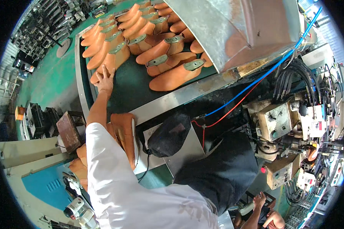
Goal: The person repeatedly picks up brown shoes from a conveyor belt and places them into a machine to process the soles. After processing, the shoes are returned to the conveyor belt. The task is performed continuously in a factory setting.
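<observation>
My left hand (104,83) reaches forward from a white sleeve, its fingers spread over the toe of a tan leather shoe upper on a green last (116,57). That shoe lies at the near left end of a dark conveyor belt (132,89). Around it on the belt are several more tan uppers on lasts, among them a shoe (176,78) to the right. Below my forearm stand tan leather boots (123,128), partly hidden by my sleeve. I do not see my right hand.
A metal hood (233,30) covers the belt's far right. Blue and red hoses (252,86) cross near machine control boxes (277,121). A black mesh-covered thing with a cord (170,135) sits before the metal rail. Another person's hand (260,199) shows at lower right.
</observation>
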Available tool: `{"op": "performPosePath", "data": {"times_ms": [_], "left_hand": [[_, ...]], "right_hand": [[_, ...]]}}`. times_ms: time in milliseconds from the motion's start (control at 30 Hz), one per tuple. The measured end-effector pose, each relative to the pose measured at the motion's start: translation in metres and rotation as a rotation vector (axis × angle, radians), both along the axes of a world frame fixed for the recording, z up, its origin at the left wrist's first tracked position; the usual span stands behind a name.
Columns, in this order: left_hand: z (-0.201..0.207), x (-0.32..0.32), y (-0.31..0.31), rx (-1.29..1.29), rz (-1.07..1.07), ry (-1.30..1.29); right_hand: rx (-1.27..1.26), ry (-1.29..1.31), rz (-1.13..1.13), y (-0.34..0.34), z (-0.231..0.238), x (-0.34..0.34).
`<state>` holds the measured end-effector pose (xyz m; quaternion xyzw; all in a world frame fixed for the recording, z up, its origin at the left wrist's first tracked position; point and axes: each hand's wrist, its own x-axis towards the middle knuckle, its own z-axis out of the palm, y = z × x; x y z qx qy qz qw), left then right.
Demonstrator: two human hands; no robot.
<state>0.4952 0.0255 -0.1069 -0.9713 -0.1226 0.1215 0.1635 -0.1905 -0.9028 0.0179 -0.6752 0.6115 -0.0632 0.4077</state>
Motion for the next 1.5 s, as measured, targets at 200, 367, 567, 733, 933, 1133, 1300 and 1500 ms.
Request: {"op": "performPosePath", "data": {"times_ms": [200,367,567,733,933,1133,1300,1500], "left_hand": [[-0.009,0.020,0.032,-0.001,-0.096,0.011],[-0.016,0.013,0.036,0.288,-0.270,0.099],[-0.018,0.020,-0.059,0.208,-0.548,0.220],[0.057,0.032,-0.129,-0.060,-0.676,0.087],[0.114,0.022,-0.305,-0.548,-0.943,0.192],[0.154,-0.189,-0.587,-1.144,-1.145,0.521],[0.167,-0.401,-0.697,-1.294,-1.811,1.080],[0.184,-0.564,-0.721,-1.313,-1.730,1.634]], "right_hand": [[0.276,-0.264,-0.329,0.020,0.006,-0.054],[-0.313,0.561,0.531,0.075,-0.007,-0.129],[-0.289,0.681,-0.399,0.289,-0.015,-0.332],[0.335,0.637,-1.160,0.580,-0.058,-0.351],[0.553,0.722,-1.072,0.718,-0.085,-0.286],[0.177,0.607,-0.737,0.586,-0.078,-0.255],[0.086,0.339,-0.857,0.573,-0.072,-0.253],[0.076,-0.192,-1.115,0.470,-0.011,-0.189]]}}
